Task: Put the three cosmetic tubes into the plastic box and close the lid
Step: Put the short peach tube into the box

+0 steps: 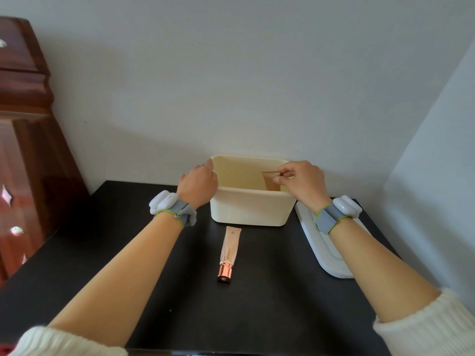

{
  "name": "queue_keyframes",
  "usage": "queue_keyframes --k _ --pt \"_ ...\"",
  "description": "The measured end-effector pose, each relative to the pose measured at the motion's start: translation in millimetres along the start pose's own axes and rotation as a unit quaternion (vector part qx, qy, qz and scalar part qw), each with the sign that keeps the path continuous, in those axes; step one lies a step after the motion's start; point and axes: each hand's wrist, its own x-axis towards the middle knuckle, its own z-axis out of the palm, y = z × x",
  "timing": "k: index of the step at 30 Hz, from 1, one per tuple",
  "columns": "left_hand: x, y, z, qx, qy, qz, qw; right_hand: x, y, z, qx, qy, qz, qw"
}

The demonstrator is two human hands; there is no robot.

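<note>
Holding a tube (270, 181) upright inside the box (250, 208), right hand (302, 185) pinching thumb and forefinger together on the tube's flat crimped end, at the box's 2 o'clock corner. Lower part of that tube hiding behind the near wall; cannot tell whether touching the floor of the box.

Resting on the box's rim at 10 o'clock, left hand (198, 185) with fingers curling over the edge; cannot tell how firmly gripping, fingertips mostly hiding behind the back of the hand.

Sitting open on the black table (115, 253), box standing against the wall at 12 o'clock of the tabletop. Lying flat on the table just beside the box at its 6 o'clock, a second tube (228, 253), rose-gold cap pointing toward 6, crimped end toward 12, apart from both hands. Third tube not showing; possibly hiding inside the box, cannot tell.

Lying flat at 3 o'clock of the box, the white lid (326, 249), partly passing under the right forearm, near the table's right edge.

Wearing grey bands (327, 219) with white pods on both wrists. Standing at 9 o'clock, a dark wooden cabinet (23, 124).
</note>
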Motion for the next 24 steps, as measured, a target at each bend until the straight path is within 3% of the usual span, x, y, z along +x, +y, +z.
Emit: queue_keyframes --k 6,16,24 --pt "0.8 -0.9 0.6 0.003 0.001 0.002 1.0 2.5 2.3 3.0 -0.049 -0.012 -0.012 0.999" --pt "2.5 -1.9 2.2 0.006 -0.002 -0.001 1.0 1.4 0.7 -0.1 0.026 0.021 0.011 0.999" --pt "2.6 -1.8 2.3 0.003 -0.003 -0.002 1.0 2.7 -0.4 4.4 -0.035 -0.022 0.002 0.999"
